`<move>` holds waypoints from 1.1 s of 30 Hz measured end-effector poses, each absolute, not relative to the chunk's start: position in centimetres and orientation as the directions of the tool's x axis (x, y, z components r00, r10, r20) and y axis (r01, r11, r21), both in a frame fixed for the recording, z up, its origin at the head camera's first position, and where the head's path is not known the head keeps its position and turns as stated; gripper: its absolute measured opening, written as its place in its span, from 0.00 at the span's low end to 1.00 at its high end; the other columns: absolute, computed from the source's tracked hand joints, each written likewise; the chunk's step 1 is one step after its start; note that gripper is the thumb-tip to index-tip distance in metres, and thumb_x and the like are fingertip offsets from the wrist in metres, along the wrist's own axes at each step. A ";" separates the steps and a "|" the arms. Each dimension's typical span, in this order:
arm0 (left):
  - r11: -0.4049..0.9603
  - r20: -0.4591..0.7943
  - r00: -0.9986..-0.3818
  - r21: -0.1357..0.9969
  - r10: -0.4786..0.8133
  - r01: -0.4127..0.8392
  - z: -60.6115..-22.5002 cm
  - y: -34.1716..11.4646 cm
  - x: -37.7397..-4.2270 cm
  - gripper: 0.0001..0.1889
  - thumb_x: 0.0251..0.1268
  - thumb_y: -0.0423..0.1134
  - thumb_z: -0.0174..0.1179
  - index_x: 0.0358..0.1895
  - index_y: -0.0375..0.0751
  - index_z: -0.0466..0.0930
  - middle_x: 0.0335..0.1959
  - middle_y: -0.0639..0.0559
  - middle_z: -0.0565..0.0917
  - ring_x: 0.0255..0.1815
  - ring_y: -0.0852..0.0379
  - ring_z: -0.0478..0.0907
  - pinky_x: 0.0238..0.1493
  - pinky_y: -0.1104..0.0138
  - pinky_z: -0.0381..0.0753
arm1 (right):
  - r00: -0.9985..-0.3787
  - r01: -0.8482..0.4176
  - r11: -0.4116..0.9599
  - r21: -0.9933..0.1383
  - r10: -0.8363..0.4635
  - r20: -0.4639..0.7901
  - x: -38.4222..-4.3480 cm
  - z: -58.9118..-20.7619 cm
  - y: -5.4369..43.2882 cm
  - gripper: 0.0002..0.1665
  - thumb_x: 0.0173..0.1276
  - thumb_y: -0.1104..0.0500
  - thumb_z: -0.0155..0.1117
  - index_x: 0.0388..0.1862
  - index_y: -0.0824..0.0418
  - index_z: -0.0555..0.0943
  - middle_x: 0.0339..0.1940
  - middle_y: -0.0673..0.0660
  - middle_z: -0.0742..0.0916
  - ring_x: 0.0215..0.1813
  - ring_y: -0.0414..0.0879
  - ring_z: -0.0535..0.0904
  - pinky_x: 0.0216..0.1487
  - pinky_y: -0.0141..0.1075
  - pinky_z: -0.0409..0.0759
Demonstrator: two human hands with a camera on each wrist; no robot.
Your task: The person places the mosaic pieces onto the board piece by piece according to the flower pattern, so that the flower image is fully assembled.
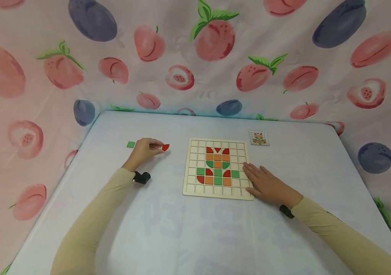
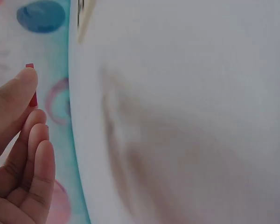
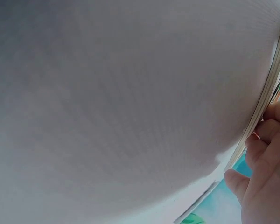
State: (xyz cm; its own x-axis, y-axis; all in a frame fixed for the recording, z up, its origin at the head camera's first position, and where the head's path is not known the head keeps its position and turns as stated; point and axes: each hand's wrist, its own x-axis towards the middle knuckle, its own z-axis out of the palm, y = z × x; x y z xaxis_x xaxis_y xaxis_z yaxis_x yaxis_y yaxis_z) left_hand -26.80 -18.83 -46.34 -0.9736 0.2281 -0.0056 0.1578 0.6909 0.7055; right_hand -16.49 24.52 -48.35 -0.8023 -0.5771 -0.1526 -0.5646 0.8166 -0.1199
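My left hand (image 1: 144,150) pinches a small red quarter-circle tile (image 1: 165,147) between thumb and fingertips, left of the board and raised over the table. In the left wrist view, that red tile (image 2: 34,100) shows edge-on at the thumb. A square wooden grid board (image 1: 191,165) lies mid-table, bearing red, orange and green tiles in a flower-like pattern. With fingers extended, my right hand (image 1: 267,185) rests at the board's right edge. In the right wrist view, the fingers (image 3: 256,151) overlap the board's layered edge (image 3: 266,95).
A single green square tile (image 1: 131,144) lies just left of my left hand. Behind the board to the right is a small pattern card (image 1: 259,138) printed with a similar flower. Fruit-printed cloth (image 1: 202,91) rises behind the white-covered table (image 1: 168,229).
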 end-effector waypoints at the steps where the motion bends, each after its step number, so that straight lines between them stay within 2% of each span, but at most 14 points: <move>1: 0.690 0.003 -0.971 0.703 0.239 0.172 -46.2 -18.3 -26.6 0.16 0.54 0.37 0.68 0.46 0.36 0.83 0.42 0.41 0.85 0.40 0.50 0.80 0.45 0.60 0.81 | -0.802 -0.566 0.815 -0.121 -0.579 -0.148 -16.5 -48.3 24.5 0.43 0.70 0.44 0.52 0.74 0.66 0.53 0.76 0.62 0.59 0.76 0.57 0.54 0.71 0.57 0.56; 14: 0.658 0.011 -0.931 0.704 0.365 0.266 -45.2 -11.5 -24.0 0.16 0.52 0.36 0.69 0.45 0.37 0.84 0.40 0.46 0.85 0.38 0.55 0.78 0.44 0.65 0.80 | -0.806 -0.556 0.824 -0.108 -0.567 -0.172 -16.7 -48.9 24.6 0.44 0.70 0.42 0.50 0.75 0.64 0.50 0.77 0.61 0.57 0.76 0.56 0.53 0.72 0.57 0.54; 24: 0.608 -0.013 -0.872 0.722 0.490 0.331 -45.7 -6.9 -22.5 0.15 0.52 0.37 0.69 0.44 0.38 0.84 0.37 0.50 0.84 0.36 0.58 0.76 0.41 0.70 0.78 | -0.804 -0.556 0.823 -0.117 -0.568 -0.174 -16.9 -49.1 24.7 0.45 0.70 0.42 0.51 0.75 0.64 0.50 0.77 0.60 0.57 0.76 0.55 0.52 0.72 0.57 0.53; 33: 0.582 -0.044 -0.804 0.714 0.594 0.390 -45.8 -3.9 -21.7 0.14 0.53 0.39 0.68 0.43 0.39 0.84 0.39 0.50 0.86 0.38 0.59 0.79 0.41 0.72 0.78 | -0.801 -0.561 0.819 -0.122 -0.574 -0.172 -17.0 -49.1 24.8 0.44 0.70 0.42 0.51 0.75 0.64 0.51 0.77 0.61 0.57 0.76 0.56 0.53 0.72 0.57 0.53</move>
